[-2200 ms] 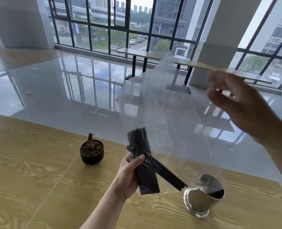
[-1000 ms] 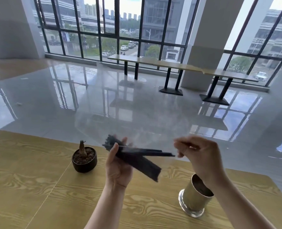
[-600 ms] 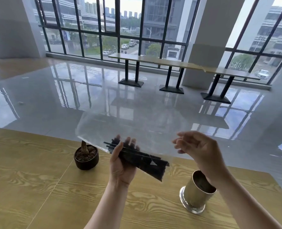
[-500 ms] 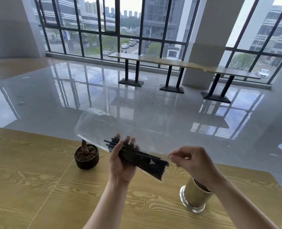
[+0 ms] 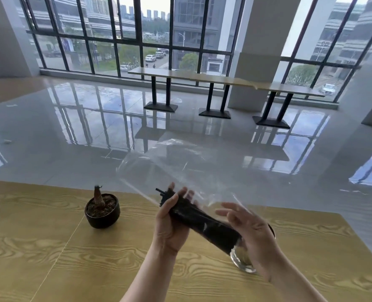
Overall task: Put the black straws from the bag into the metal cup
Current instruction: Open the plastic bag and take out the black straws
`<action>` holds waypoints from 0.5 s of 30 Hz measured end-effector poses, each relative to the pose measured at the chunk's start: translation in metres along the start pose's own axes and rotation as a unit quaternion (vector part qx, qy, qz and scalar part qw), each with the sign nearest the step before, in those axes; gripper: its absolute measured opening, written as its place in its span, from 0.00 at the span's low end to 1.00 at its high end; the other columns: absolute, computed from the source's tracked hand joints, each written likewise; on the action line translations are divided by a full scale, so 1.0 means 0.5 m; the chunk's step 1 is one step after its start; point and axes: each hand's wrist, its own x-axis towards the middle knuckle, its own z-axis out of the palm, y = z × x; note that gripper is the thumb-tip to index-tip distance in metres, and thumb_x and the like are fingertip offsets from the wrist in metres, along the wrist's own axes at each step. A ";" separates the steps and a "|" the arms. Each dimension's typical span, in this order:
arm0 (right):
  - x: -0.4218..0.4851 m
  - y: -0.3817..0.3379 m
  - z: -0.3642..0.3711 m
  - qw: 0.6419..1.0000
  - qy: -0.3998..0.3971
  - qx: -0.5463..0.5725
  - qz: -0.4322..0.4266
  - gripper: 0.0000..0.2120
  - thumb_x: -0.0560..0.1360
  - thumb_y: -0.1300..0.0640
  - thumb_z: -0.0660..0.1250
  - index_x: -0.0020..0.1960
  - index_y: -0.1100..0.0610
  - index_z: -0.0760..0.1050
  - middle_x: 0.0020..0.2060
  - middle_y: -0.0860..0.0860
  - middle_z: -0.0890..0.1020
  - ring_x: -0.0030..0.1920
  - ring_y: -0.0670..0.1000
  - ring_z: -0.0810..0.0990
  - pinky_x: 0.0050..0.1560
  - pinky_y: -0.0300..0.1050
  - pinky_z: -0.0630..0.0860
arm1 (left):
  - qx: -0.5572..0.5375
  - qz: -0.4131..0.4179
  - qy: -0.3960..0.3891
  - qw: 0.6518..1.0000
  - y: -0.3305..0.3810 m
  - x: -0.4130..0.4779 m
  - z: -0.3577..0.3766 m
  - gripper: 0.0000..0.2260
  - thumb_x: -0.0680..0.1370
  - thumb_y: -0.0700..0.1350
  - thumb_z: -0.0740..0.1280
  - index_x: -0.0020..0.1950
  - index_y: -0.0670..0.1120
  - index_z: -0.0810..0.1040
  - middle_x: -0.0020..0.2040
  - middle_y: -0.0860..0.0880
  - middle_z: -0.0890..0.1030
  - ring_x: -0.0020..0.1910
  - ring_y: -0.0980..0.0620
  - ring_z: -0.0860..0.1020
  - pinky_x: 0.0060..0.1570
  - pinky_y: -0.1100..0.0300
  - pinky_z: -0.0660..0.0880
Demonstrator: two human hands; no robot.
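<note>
Straws [image 5: 204,223] bundled in left hand [image 5: 169,227] grip | right hand [image 5: 252,234] spread wide beside metal cup [image 5: 243,259]

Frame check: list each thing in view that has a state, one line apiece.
Left hand: closed around the bundle of straws.
Right hand: open, fingers spread, beside the bundle.
Black straws: bundled, tilted, lower end at the cup.
Clear bag: loose, billowing above the hands.
Metal cup: upright on the table, mostly hidden.
</note>
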 end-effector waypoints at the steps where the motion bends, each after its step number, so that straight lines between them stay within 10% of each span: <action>1: -0.011 0.000 -0.014 0.999 0.033 -0.004 -0.019 0.11 0.75 0.56 0.69 0.55 0.51 0.85 0.54 0.56 0.87 0.54 0.61 0.85 0.51 0.54 0.83 | -0.003 -0.008 -0.011 1.000 -0.008 0.001 0.000 0.24 0.65 0.37 0.79 0.58 0.49 0.79 0.51 0.44 0.83 0.52 0.44 0.83 0.52 0.48 0.80; 7: -0.097 0.004 -0.125 0.962 0.098 -0.213 -0.143 0.10 0.75 0.56 0.68 0.54 0.50 0.86 0.52 0.49 0.88 0.54 0.51 0.87 0.54 0.42 0.81 | -0.016 -0.085 0.010 0.996 -0.093 0.019 0.015 0.35 0.64 0.35 0.80 0.68 0.50 0.70 0.49 0.44 0.84 0.48 0.46 0.82 0.50 0.51 0.81; 15: -0.210 -0.010 -0.225 0.964 0.226 -0.064 -0.126 0.20 0.75 0.59 0.65 0.65 0.48 0.79 0.56 0.55 0.86 0.51 0.60 0.87 0.51 0.49 0.84 | -0.040 -0.187 -0.093 0.977 -0.263 0.015 0.040 0.08 0.80 0.39 0.64 0.59 0.43 0.76 0.50 0.41 0.84 0.50 0.43 0.83 0.55 0.48 0.79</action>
